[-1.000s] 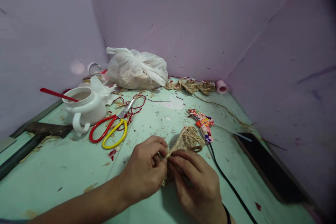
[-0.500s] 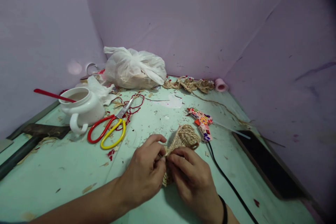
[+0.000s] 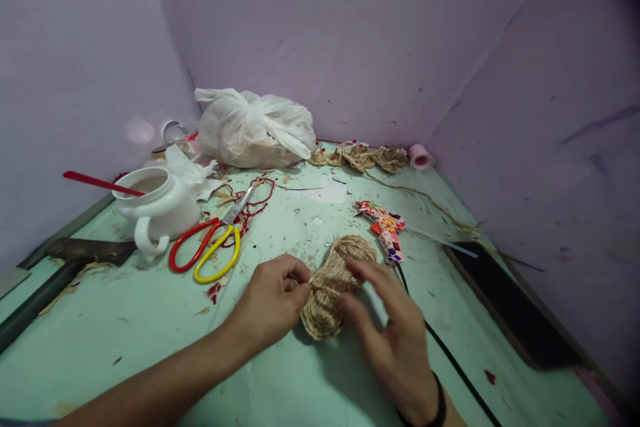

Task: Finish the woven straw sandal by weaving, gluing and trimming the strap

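Note:
A small woven jute piece (image 3: 334,283), shaped like a shoe sole, lies on the green table (image 3: 125,320) between my hands. My left hand (image 3: 270,300) is closed in a pinch on its left edge at the narrow middle. My right hand (image 3: 395,333) rests against its right side, fingers spread and partly lifted, touching it with the fingertips. A colourful patterned glue gun (image 3: 386,230) lies just beyond the piece, its black cord (image 3: 450,360) running under my right wrist.
Red-and-yellow scissors (image 3: 210,247) and a white cup (image 3: 157,207) with a red stick sit to the left. A white plastic bag (image 3: 255,127), jute scraps (image 3: 360,157) and a pink spool (image 3: 420,159) lie at the back. A dark tool (image 3: 55,277) lies at the left, a black slab (image 3: 500,307) at the right. Purple walls surround the table.
The jute piece has been turned and laid flatter, its coiled face now showing. My right hand let go its pinch and opened beside it; my left hand kept pinching.

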Demonstrator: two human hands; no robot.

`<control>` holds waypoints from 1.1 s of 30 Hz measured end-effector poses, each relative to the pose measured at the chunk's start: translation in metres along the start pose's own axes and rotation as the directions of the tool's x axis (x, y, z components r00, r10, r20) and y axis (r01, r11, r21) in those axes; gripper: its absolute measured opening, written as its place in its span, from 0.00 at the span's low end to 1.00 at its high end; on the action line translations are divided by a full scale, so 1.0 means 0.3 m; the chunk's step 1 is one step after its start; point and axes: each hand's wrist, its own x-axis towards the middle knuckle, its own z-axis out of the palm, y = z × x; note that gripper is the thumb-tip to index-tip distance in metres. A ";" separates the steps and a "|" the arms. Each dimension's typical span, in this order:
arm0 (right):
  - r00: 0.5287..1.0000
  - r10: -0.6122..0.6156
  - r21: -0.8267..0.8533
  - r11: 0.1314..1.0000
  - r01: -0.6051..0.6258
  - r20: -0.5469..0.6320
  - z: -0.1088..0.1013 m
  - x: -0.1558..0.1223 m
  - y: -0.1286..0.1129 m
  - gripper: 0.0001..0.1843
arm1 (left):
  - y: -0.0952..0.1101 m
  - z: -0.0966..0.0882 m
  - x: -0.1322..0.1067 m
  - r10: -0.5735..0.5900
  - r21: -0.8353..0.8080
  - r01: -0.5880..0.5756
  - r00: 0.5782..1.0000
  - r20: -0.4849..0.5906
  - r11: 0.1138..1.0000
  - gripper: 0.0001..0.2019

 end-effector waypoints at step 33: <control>0.841 0.473 0.662 0.545 -0.515 0.264 0.001 -0.050 -0.036 0.24 | 0.035 -0.028 0.006 -0.165 0.059 0.156 0.962 0.219 0.986 0.09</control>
